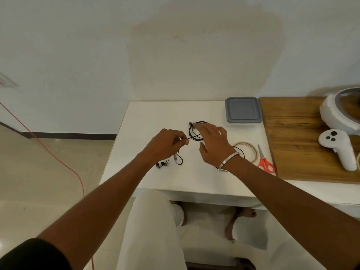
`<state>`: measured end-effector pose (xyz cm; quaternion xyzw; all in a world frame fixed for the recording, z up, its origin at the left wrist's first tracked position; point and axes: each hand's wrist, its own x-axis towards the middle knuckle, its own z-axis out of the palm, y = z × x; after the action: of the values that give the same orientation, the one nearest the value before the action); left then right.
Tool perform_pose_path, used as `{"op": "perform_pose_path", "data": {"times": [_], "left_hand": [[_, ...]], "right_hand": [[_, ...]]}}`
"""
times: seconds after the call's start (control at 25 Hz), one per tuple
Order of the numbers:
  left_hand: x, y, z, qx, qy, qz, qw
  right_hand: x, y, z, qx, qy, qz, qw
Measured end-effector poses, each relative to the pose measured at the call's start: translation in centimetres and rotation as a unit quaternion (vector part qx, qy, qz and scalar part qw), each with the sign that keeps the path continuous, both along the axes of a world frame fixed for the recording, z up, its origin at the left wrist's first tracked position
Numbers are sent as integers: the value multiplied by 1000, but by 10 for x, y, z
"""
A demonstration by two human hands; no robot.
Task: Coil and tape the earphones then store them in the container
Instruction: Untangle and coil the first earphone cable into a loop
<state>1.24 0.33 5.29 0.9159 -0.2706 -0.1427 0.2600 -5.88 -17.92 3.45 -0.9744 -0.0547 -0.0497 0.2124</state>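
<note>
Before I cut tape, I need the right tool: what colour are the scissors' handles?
Red, or orange-red. The scissors show only in the head view, beside the tape roll.

Soft even light; wide-angle edge bending; right hand [213, 141] motion-blurred.

The right hand [212, 140] is motion-blurred, partly hiding the earphone coil [195, 131].

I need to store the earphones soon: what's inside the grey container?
Cannot tell. The square grey-lidded plastic container is closed at the white table's far edge; its opaque lid hides the inside. Nothing sits on top.
</note>
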Motion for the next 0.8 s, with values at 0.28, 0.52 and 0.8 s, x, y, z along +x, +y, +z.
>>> {"op": "perform_pose_path", "data": {"times": [0.28, 0.52, 0.8], "left_hand": [[-3, 2, 8, -30, 15, -13, 999], [7, 39, -12, 13, 44, 13, 999], [8, 43, -25, 252, 35, 75, 964]], "right_hand": [[13, -1, 0, -44, 23, -21, 999], [12, -31, -6, -56, 13, -139, 989], [8, -32, -16, -22, 1, -146, 989]]}}
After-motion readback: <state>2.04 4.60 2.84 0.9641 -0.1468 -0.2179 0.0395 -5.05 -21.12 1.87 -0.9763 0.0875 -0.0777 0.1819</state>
